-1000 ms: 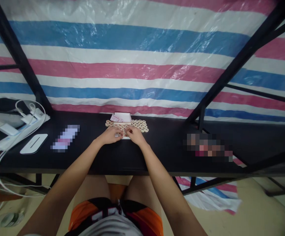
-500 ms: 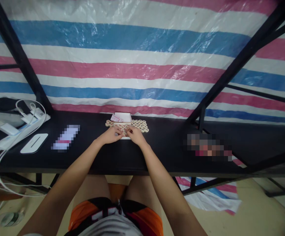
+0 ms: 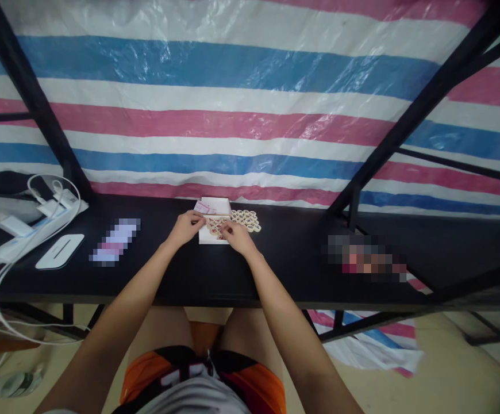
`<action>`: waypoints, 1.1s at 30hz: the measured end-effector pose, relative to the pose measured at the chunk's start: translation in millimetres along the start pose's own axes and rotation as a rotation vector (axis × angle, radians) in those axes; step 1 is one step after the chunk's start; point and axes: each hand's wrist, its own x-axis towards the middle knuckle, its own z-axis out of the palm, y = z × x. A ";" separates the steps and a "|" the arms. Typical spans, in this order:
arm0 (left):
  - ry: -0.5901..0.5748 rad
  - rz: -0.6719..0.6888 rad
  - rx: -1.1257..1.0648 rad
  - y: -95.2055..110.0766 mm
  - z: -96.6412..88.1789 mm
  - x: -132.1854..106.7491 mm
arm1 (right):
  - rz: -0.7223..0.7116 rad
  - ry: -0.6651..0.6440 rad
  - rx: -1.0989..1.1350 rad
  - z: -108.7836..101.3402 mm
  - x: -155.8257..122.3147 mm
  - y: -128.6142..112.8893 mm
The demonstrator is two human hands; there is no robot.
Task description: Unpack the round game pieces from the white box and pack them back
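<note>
A small white box (image 3: 207,237) with several round wooden discs in it sits on the black table (image 3: 276,259). More round pale discs (image 3: 246,219) lie in a cluster right of the box. My left hand (image 3: 186,227) rests over the discs left of the box, its fingers curled; what it grips is hidden. My right hand (image 3: 237,236) is at the box's right edge, its fingers pinched over the discs inside. A white lid or card (image 3: 213,204) lies just behind the box.
A white power strip with chargers and looping cables (image 3: 30,221) lies at the table's left end, with a flat white device (image 3: 59,251) beside it. Blurred patches sit at left (image 3: 114,241) and right (image 3: 366,259). Black frame bars stand before a striped tarp (image 3: 250,103).
My left hand has moved back and to the left, off the box and over the discs beside it. The box front now shows. My right hand has barely moved.
</note>
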 end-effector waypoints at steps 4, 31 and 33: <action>0.213 -0.125 0.073 -13.6 -16.8 3.3 | 0.002 0.000 0.005 0.2 -0.9 -0.2; -0.012 -0.289 0.290 -61.9 -19.0 2.5 | 0.009 -0.012 0.010 0.0 -0.4 0.0; -0.029 -0.265 0.311 -62.6 -18.2 2.8 | 0.009 -0.009 0.005 -0.3 -0.5 0.1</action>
